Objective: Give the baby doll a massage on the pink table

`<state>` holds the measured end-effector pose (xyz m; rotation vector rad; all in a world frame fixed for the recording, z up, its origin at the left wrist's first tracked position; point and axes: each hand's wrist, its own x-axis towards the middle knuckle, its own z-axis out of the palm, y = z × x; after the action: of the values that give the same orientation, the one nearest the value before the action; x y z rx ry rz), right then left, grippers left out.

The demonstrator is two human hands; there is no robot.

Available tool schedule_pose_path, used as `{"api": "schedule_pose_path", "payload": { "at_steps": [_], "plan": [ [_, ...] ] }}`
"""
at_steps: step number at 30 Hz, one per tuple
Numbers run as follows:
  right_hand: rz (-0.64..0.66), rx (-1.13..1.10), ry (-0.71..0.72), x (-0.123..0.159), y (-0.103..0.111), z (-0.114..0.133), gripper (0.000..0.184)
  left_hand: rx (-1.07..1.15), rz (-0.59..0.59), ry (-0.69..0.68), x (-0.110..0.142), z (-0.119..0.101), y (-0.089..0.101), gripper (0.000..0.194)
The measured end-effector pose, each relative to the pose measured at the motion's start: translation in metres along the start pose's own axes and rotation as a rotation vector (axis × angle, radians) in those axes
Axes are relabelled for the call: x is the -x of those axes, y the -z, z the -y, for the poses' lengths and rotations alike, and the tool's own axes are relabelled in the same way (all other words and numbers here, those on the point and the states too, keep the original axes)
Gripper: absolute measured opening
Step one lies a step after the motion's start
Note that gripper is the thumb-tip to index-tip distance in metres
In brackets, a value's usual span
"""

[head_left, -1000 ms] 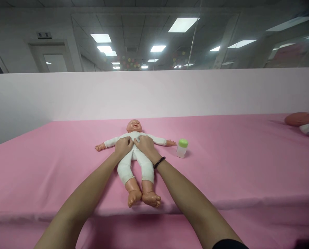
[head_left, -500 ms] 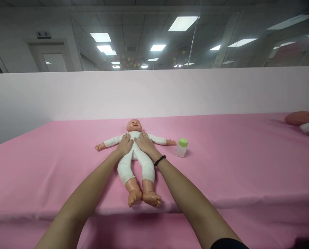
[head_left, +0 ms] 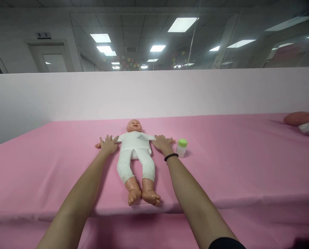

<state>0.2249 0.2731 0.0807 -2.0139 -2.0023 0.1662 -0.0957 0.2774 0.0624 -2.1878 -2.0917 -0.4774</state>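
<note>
- Doll (head_left: 135, 142) between hands, long axis running forward, head (head_left: 134, 126) beyond fingertips; both about equally near.
- Left hand (head_left: 109, 145): fingers spread, over one doll arm.
- Right hand (head_left: 163, 144): fingers loosely spread, over the other.

White on the long, cloth-bodied baby doll (head_left: 134, 141), with peachy brown for its plastic head (head_left: 134, 125) and feet (head_left: 150, 196). Bright green on the round lid (head_left: 182, 142) of the small, cloudy-white plastic bottle (head_left: 181, 151). Plain pink over the wide, cloth-covered table (head_left: 234, 162). Black on the round, beaded bracelet (head_left: 171, 156).
</note>
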Motion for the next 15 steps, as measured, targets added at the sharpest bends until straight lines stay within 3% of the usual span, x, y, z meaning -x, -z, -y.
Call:
{"api": "schedule_pose_path", "payload": {
  "at_steps": [4,8,11,15],
  "plan": [
    [-0.154,-0.034,-0.201,-0.003,-0.004,-0.018,0.05,0.029,-0.08,0.262,0.005,0.022,0.009,0.045],
    [-0.321,-0.194,-0.339,-0.004,-0.012,-0.027,0.047,0.189,-0.204,0.511,0.008,0.033,0.013,0.051],
    [-0.403,-0.454,-0.352,-0.009,-0.017,-0.026,0.05,0.494,-0.402,0.493,0.006,0.028,0.009,0.067],
    [-0.483,-0.929,-0.183,-0.024,-0.018,-0.015,0.072,1.021,-0.575,0.436,-0.001,0.007,0.004,0.093]
  ]
}}
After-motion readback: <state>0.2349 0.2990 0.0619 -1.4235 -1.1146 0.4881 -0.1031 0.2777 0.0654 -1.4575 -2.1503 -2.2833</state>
